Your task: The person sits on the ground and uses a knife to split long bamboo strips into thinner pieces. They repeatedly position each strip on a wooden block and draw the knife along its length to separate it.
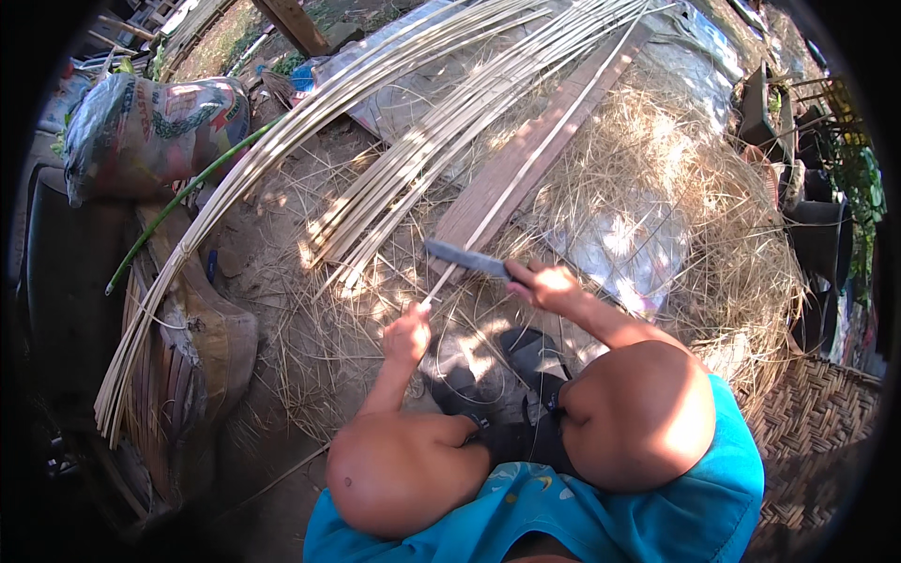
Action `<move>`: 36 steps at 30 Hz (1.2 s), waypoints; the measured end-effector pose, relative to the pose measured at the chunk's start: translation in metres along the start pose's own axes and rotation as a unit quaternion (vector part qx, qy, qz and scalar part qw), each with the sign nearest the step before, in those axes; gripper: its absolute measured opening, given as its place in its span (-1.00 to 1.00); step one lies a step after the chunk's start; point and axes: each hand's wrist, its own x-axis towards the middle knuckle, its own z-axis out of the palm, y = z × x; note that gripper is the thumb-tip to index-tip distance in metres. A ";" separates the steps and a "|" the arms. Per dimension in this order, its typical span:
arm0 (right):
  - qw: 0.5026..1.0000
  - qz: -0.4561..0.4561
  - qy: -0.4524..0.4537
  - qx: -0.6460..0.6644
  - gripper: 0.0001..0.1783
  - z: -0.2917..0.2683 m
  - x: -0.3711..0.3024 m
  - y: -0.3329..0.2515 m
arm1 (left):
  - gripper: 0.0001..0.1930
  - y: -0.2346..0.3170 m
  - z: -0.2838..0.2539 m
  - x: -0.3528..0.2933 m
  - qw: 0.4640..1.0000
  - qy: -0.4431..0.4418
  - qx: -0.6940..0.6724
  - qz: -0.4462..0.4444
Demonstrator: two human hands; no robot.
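Note:
Between my knees and a brown plank [526, 164], my left hand [406, 333] is closed around the near end of a pale bamboo strip [511, 192]. The strip runs away from me along the plank's length. My right hand [552, 287] grips the handle of a knife with a broad grey blade [465, 257]. That blade points left and crosses over the strip just beyond my left hand; whether it touches the strip I cannot tell. The handle is mostly hidden in my fingers.
Left of the plank lies a bundle of split strips [422, 164]. A longer bundle [253, 164] rests on a wooden block [221, 328], beside a green stalk [188, 192] and a stuffed sack [160, 131]. Shavings [685, 178] cover the right side, near a woven mat [807, 441].

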 end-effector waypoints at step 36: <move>0.998 0.012 0.042 0.042 -0.55 -0.005 0.004 -0.019 | -0.54 -0.028 -0.022 -0.005 0.985 -0.074 -0.149 0.041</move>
